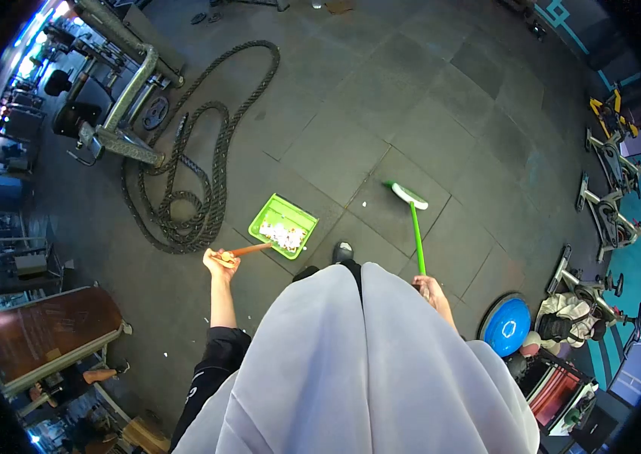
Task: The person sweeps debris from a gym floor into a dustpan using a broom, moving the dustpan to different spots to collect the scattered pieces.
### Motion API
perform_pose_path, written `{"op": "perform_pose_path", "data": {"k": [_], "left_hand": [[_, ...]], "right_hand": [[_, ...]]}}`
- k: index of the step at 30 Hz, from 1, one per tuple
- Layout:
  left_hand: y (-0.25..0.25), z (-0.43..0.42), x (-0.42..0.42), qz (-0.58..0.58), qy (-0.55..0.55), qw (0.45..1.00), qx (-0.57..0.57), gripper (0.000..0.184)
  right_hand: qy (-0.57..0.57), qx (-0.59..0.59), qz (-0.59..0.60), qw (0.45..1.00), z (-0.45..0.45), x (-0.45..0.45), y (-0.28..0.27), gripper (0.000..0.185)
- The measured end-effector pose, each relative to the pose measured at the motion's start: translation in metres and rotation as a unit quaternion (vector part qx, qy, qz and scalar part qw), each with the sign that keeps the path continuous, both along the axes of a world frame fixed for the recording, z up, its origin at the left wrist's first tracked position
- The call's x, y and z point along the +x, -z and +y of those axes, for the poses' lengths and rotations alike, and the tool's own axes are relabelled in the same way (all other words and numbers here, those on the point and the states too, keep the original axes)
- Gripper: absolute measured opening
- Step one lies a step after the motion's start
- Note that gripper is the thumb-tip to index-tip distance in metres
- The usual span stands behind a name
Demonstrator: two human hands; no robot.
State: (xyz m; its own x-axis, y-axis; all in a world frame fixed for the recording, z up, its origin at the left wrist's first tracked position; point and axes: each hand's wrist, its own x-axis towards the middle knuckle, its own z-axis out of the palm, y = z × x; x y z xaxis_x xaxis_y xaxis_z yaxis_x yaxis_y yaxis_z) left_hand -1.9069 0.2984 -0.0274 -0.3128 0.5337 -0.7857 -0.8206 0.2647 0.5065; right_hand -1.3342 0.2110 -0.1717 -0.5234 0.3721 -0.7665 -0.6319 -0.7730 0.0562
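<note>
Left fingers (222,261) wrap the dustpan's (284,225) handle; right fingers (430,289) grip the broom (415,227), its head beyond them.

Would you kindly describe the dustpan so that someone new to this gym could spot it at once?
Find the big loops of dark rope on the floor. Just to their right in the picture, the left hand holds the dustpan by its orange-brown handle. Unlike the broom, also green, it is a shallow tray holding white bits.
</note>
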Motion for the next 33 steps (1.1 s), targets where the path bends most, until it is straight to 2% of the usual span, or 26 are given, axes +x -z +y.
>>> {"op": "perform_pose_path", "data": {"k": [1,3,4,6,7,9,10,12,14,16,17,21,23,24,26,28,30,31,33], "left_hand": [[-0.001,0.000,-0.001,-0.003,0.001,1.000,-0.006,0.016],[-0.003,-0.004,0.006,-0.001,-0.005,1.000,-0.004,0.016],[-0.007,-0.005,0.004,0.004,-0.002,1.000,0.000,0.017],[-0.003,-0.011,0.004,0.005,0.003,1.000,0.000,0.018],[-0.004,-0.013,0.006,0.008,0.003,1.000,-0.001,0.018],[-0.002,-0.012,0.006,0.011,0.002,1.000,0.000,0.019],[0.002,-0.015,0.004,0.008,-0.005,1.000,0.003,0.019],[0.006,-0.018,0.003,0.004,-0.015,1.000,0.008,0.020],[0.004,-0.018,0.005,0.006,-0.007,1.000,0.005,0.020],[-0.003,-0.018,0.010,0.006,-0.001,1.000,-0.002,0.020],[-0.006,-0.016,0.013,0.010,-0.001,1.000,-0.003,0.017],[-0.004,-0.016,0.010,0.020,0.005,1.000,-0.011,0.016],[-0.002,-0.017,0.007,0.009,0.014,1.000,-0.001,0.016],[-0.002,-0.018,0.006,-0.004,0.023,1.000,0.007,0.016],[-0.005,-0.017,0.005,0.003,0.024,1.000,-0.001,0.016],[-0.005,-0.019,0.004,0.008,0.029,0.999,-0.011,0.016],[-0.002,-0.019,-0.001,-0.011,0.028,1.000,-0.002,0.016],[-0.002,-0.018,-0.001,-0.013,0.031,0.999,0.001,0.016],[-0.001,-0.016,0.002,-0.013,0.020,1.000,0.001,0.016]], "right_hand": [[-0.005,0.001,-0.001,1.000,0.011,-0.006,-0.014,0.030],[0.185,-0.093,-0.006,0.978,0.039,-0.041,-0.077,0.025],[0.186,-0.100,-0.003,0.978,0.041,-0.046,-0.071,0.025],[0.242,-0.161,0.117,0.950,0.051,-0.046,-0.056,0.021],[0.241,-0.162,0.117,0.950,0.058,-0.046,-0.048,0.021],[0.081,-0.141,-0.073,0.984,0.075,-0.044,-0.035,0.017],[0.080,-0.144,-0.075,0.983,0.083,-0.043,-0.046,0.017],[-0.020,-0.021,-0.244,0.969,0.094,-0.041,-0.066,0.019],[-0.042,-0.002,-0.244,0.969,0.096,-0.037,-0.067,0.016],[-0.104,0.081,-0.393,0.910,0.103,-0.044,-0.084,0.019],[-0.133,0.101,-0.435,0.885,0.110,-0.047,-0.089,0.026],[-0.168,0.090,-0.477,0.858,0.146,-0.058,-0.073,0.033],[-0.259,0.121,-0.514,0.809,0.165,-0.064,-0.055,0.039],[-0.259,0.123,-0.512,0.810,0.172,-0.068,-0.041,0.039],[-0.331,0.131,-0.457,0.815,0.178,-0.074,-0.015,0.037],[-0.345,0.124,-0.470,0.803,0.171,-0.089,-0.024,0.042],[-0.499,0.163,-0.443,0.727,0.166,-0.097,-0.039,0.041],[-0.496,0.163,-0.447,0.727,0.157,-0.096,-0.037,0.041],[-0.343,0.027,-0.305,0.888,0.136,-0.096,-0.034,0.037]]}}
